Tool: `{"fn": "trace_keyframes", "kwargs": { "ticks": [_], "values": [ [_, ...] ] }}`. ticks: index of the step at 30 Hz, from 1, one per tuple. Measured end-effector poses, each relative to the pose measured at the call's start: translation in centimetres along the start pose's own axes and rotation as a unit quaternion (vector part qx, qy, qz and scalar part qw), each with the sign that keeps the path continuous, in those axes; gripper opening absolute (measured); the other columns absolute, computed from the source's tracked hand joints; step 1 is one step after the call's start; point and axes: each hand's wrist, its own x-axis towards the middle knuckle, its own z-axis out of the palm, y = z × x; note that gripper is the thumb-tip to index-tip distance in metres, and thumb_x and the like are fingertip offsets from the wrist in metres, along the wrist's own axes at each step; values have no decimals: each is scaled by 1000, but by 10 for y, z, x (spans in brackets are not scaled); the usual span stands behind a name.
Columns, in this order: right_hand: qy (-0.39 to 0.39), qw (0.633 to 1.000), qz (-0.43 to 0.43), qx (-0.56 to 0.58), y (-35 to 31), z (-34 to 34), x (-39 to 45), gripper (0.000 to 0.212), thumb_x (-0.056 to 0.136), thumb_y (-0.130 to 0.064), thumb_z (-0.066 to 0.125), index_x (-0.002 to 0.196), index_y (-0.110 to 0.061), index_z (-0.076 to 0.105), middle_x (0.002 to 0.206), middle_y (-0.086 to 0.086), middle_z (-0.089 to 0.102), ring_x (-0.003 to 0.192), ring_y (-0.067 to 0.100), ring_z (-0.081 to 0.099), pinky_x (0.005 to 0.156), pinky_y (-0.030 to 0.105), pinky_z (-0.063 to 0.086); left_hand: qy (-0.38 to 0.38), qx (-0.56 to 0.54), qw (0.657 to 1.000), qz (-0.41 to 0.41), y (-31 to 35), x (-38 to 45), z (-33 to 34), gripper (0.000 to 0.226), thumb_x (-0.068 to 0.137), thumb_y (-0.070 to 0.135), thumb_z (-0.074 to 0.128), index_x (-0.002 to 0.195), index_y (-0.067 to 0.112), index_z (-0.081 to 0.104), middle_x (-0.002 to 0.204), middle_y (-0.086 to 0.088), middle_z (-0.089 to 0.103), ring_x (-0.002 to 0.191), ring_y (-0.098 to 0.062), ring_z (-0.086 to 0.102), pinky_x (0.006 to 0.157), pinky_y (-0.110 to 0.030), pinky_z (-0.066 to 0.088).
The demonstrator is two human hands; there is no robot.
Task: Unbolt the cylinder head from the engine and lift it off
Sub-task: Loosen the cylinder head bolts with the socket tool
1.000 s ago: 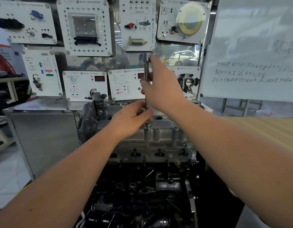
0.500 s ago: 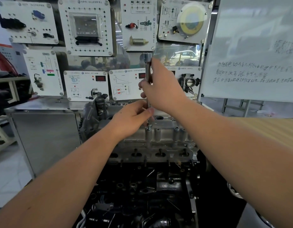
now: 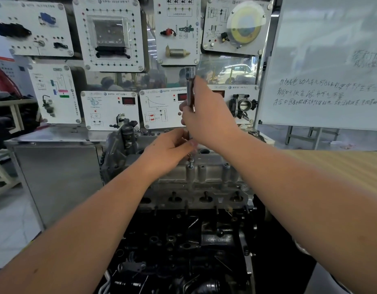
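The grey aluminium cylinder head [image 3: 206, 179] sits on top of the black engine block [image 3: 183, 247] in the middle of the view. A long steel extension bar [image 3: 190, 81] stands upright over a bolt [image 3: 191, 164] that sticks up from the head's near edge. My right hand [image 3: 208, 115] grips the bar's upper part. My left hand [image 3: 172, 149] pinches the bar's lower end just above the bolt. The bar's tip is hidden behind my fingers.
A display wall of white training panels [image 3: 111, 32] stands right behind the engine. A steel cabinet [image 3: 56, 177] is on the left, a whiteboard [image 3: 327, 66] with handwriting on the right. A throttle body [image 3: 243, 107] hangs on the wall near my right hand.
Both hands stay on the upright bar over the same bolt. My right hand's grip has shifted slightly on the bar; the bar and head have not visibly moved.
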Motion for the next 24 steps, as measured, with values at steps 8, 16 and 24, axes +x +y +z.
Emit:
{"fn": "trace_keyframes", "kwargs": {
  "ticks": [8, 16, 24],
  "values": [
    [23, 1000, 8, 11, 2, 5, -2, 36, 99, -12, 55, 132, -10, 41, 81, 8, 65, 72, 26, 69, 60, 40, 57, 7, 1, 1000, 16, 4, -1, -2, 31, 91, 44, 62, 109, 19, 63, 94, 1, 76, 90, -23, 72, 91, -56, 53],
    [19, 1000, 0, 5, 4, 4, -1, 14, 98, -6, 46, 106, -12, 37, 78, 13, 65, 74, 31, 71, 63, 51, 59, -8, 35, 999, 10, 0, 1, -1, 16, 102, 43, 54, 110, 35, 64, 97, 27, 73, 92, -2, 70, 93, -48, 55],
    [34, 999, 4, 31, 2, 4, 0, 30, 96, -16, 58, 123, -14, 44, 78, 4, 65, 69, 21, 69, 60, 41, 58, 1, -16, 1000, 8, 4, -2, -1, 47, 76, 59, 58, 105, 23, 65, 93, 10, 77, 92, -17, 73, 94, -53, 54]
  ]
}}
